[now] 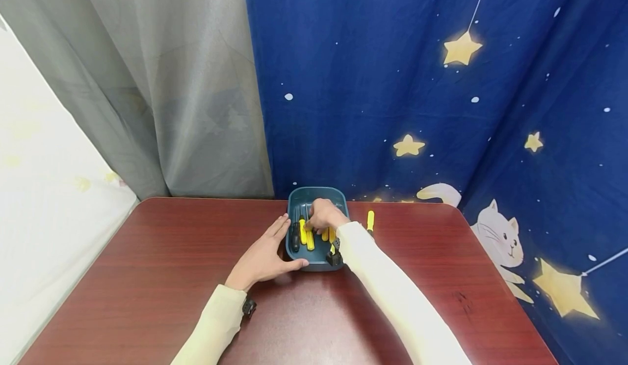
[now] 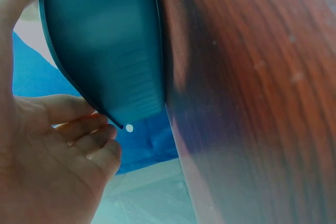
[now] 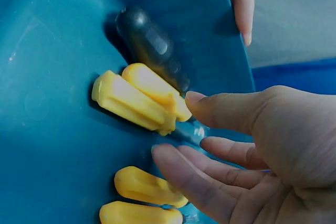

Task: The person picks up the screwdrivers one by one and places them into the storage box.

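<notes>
A dark teal plastic bin (image 1: pixel 316 189) stands near the table's far edge, holding several screwdrivers. My left hand (image 1: pixel 265 256) spans its near left corner, thumb straight along the near rim and fingertips touching the left side. Over the inside of the bin, my right hand (image 1: pixel 326 215) reaches down. In the right wrist view its thumb and fingers are apart, close around the shafts of two yellow-handled screwdrivers (image 3: pixel 131 100), with the thumb tip by one handle's end. A black-handled screwdriver (image 3: pixel 147 38) lies beside these. Two more yellow handles (image 3: pixel 147 184) lie below my fingers.
Outside the bin, to the right, a yellow-handled tool (image 1: pixel 370 220) lies on the reddish-brown wooden table (image 1: pixel 171 278), partly behind my right sleeve. Behind the table hang a grey curtain (image 1: pixel 196 81) and a blue star-patterned curtain (image 1: pixel 343 92).
</notes>
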The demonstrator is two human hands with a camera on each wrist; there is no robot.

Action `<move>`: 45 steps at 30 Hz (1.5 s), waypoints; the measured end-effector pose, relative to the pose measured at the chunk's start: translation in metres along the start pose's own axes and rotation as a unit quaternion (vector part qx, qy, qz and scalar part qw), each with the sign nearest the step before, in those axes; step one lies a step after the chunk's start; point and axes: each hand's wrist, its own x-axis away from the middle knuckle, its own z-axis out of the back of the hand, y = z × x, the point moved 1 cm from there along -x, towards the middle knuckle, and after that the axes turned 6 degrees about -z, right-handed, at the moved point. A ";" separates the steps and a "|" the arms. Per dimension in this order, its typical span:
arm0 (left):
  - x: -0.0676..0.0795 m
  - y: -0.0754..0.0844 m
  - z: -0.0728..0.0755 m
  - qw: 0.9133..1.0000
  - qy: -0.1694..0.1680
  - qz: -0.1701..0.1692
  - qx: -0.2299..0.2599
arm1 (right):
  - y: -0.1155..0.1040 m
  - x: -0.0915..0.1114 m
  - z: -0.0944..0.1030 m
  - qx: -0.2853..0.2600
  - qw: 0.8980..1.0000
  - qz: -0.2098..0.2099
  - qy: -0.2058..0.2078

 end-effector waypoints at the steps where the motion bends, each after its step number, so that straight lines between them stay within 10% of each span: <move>1: 0.000 0.000 0.000 1.000 0.001 -0.001 0.000 | -0.001 0.002 0.000 0.009 1.000 0.007 0.004; 23: -0.001 0.000 -0.001 1.000 -0.003 -0.001 -0.003 | 0.009 0.034 0.018 0.134 0.983 0.119 0.047; 45: -0.002 -0.002 -0.002 1.000 0.001 0.002 -0.005 | 0.047 0.048 0.040 0.055 0.983 0.118 0.126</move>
